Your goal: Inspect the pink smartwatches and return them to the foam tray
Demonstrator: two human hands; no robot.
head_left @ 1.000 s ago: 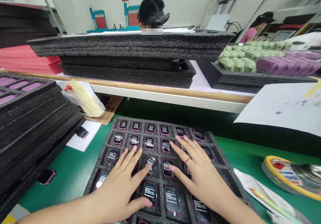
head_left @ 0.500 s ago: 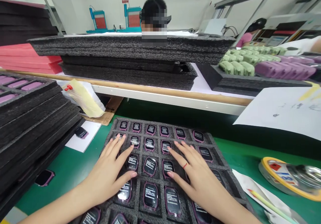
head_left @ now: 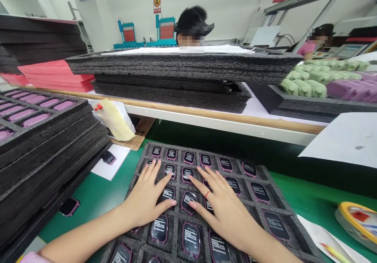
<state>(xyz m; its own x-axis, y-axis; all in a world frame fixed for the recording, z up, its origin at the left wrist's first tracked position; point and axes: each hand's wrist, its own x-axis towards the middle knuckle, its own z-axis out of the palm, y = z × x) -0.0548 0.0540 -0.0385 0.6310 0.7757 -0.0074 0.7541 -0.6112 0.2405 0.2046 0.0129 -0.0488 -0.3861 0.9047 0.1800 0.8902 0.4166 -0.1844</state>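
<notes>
My left hand lies over the left side of a black foam tray, fingers spread, fingertips at the second row of smartwatches. Its index fingertip meets a watch there. My right hand is spread over the middle, its index fingertip at another watch and its thumb at the edge of a watch one row nearer. Each purple-framed watch sits face up in its own compartment, with white text on a dark screen. Both hands and forearms hide several watches. Neither hand grips anything.
Stacked foam trays with purple pieces rise at left. Loose watches lie beside them. A shelf edge crosses ahead, bearing foam stacks. A yellow-rimmed tape roll and white paper lie right. A person is opposite.
The view has swung left, so the scene sits farther right. My right hand has shifted about one column left across the tray. My left hand stays over the same watches.
</notes>
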